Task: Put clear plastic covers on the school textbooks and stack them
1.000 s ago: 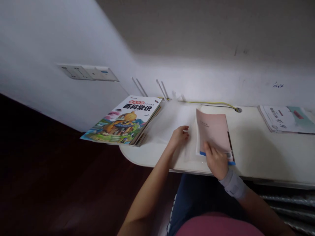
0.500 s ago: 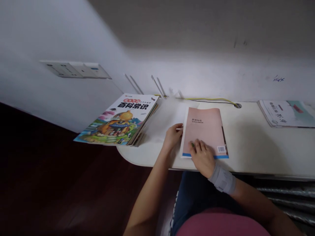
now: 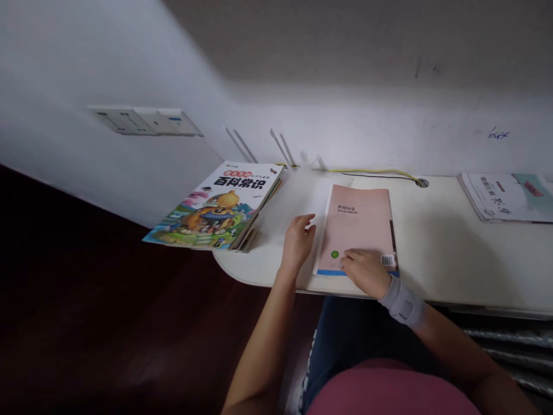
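Note:
A thin pink book (image 3: pixel 359 222) lies closed and flat on the white desk (image 3: pixel 449 253), back cover up, with a barcode and a blue strip along its near edge. My right hand (image 3: pixel 365 271), a grey band on its wrist, rests palm down on the book's near edge with the fingers stretched out. My left hand (image 3: pixel 298 242) lies beside the book's left edge on the desk, fingers loosely curled and holding nothing.
A stack of books topped by a colourful picture book (image 3: pixel 216 208) overhangs the desk's left end. Another white and teal book (image 3: pixel 510 197) lies at the far right. A yellow cable (image 3: pixel 371 172) runs along the wall. Wall sockets (image 3: pixel 144 121) sit to the left.
The pink book's cover, half raised a second ago, has come down flat. My right hand slid to the book's near edge and my left hand drew back slightly from its left edge.

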A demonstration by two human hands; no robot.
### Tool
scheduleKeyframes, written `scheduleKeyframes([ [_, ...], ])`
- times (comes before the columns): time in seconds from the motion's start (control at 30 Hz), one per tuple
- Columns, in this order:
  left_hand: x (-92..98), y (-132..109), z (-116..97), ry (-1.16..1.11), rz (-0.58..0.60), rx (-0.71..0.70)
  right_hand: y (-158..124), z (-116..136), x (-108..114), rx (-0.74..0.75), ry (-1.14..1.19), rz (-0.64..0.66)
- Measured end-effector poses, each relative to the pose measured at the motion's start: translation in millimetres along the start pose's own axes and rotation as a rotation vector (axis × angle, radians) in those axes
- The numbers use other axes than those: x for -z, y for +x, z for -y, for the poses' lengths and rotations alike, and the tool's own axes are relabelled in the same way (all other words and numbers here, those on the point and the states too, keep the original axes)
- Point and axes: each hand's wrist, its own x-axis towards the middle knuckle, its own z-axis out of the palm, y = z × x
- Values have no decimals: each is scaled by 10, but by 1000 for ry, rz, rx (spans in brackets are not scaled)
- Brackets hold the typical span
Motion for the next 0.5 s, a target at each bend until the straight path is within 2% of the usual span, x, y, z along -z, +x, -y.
scheduleKeyframes([
  [0.33, 62, -109, -88, -98, -54, 22, -124, 153, -162, 61, -150, -138],
  [0.4, 77, -122, -99, -126, -94, 46, -139, 138, -146, 20, -47, -191],
  [0.5, 50, -181, -215, -177, -187, 66, -191, 31, -81, -219, 322, -405],
])
